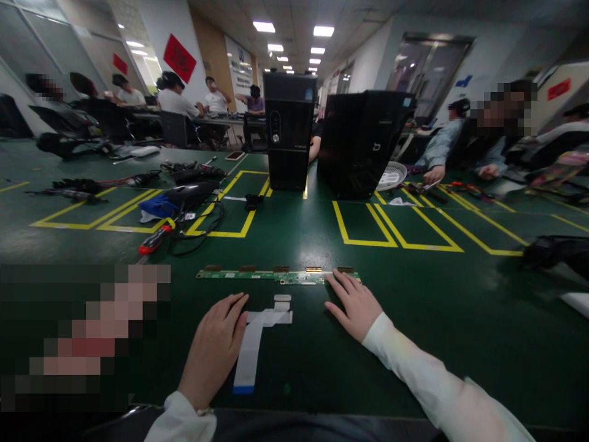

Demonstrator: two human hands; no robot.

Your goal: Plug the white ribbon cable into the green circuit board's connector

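A long narrow green circuit board [276,275] lies across the dark green table in front of me. My right hand [353,305] rests flat on the table, fingers spread, its fingertips touching the board's right end. My left hand [216,347] lies palm down with fingers stretched out, beside a white flat ribbon cable [252,347] with a blue tip near me. The cable's far end branches toward the board. Neither hand holds anything.
Two black computer towers [289,132] [359,144] stand at the back centre. Yellow tape boxes [368,227] mark the green table [460,319]. A red-handled screwdriver [156,239], black cables and tools lie at the left. Other people sit around the far tables.
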